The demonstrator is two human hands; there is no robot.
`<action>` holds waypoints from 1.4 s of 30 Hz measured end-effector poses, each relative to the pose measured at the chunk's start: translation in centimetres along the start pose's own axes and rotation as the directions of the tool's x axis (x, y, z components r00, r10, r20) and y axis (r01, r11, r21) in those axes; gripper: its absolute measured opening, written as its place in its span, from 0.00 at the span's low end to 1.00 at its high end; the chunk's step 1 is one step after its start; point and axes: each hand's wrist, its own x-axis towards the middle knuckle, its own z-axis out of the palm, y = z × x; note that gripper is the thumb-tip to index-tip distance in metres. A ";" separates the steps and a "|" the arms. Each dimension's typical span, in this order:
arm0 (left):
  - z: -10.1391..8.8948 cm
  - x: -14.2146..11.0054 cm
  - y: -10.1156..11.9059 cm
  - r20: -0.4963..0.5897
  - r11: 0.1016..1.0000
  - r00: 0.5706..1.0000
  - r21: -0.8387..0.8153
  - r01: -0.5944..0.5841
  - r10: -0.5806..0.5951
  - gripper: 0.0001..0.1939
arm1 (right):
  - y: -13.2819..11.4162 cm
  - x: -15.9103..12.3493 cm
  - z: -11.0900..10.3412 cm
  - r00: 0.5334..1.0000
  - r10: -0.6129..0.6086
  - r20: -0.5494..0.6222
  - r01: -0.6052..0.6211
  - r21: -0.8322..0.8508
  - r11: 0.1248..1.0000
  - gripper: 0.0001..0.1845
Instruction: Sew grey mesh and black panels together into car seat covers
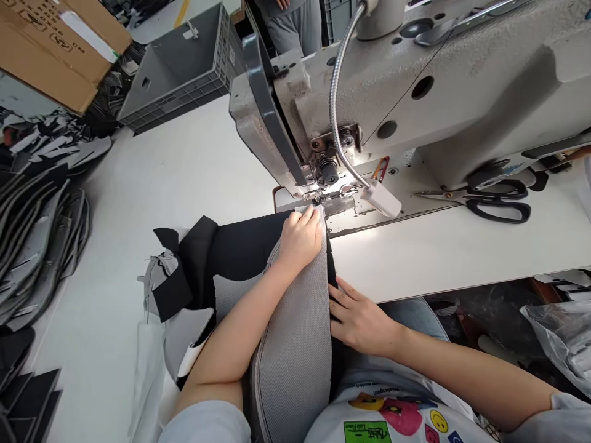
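Note:
A long grey mesh fabric piece [298,320] lies over black fabric [244,246], running from my lap up to the presser foot [318,200] of a sewing machine [462,80]. My left hand [302,239] is closed on the grey piece just in front of the foot, its fingertips bunched and pressing down. Lower down, my right hand [364,317] lies against the right edge of the fabric layers, fingers stretched and apart. The needle tip is hard to make out behind the fingers and the foot.
Black-handled scissors [489,200] and small orange-red snips [381,167] lie right of the needle area. A lamp [381,198] on a bendy metal arm hangs close by. Stacked fabric pieces [37,240], a grey crate [184,67] and a cardboard box [60,49] are leftward. Another person [295,27] stands behind.

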 end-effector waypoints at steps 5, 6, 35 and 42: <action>0.5 0.6 0.4 -0.039 1.000 0.999 -0.024 0.006 -0.007 0.23 | 0.0 0.0 -0.2 0.999 0.016 0.031 -0.016 -0.003 1.000 0.08; 0.6 0.7 0.5 -0.045 1.000 0.999 -0.025 0.008 -0.009 0.23 | 0.0 -0.1 -0.4 0.997 0.012 0.071 -0.013 0.006 1.000 0.09; 1.0 2.1 0.4 -0.111 0.995 0.990 0.047 0.090 -0.084 0.13 | -1.9 -2.3 -0.3 0.964 -0.095 0.250 0.059 0.148 0.987 0.11; -0.2 0.3 -0.6 -0.016 0.996 0.997 0.050 -0.068 0.069 0.19 | 0.0 -1.2 -0.7 0.965 -0.067 0.253 0.041 0.108 0.993 0.16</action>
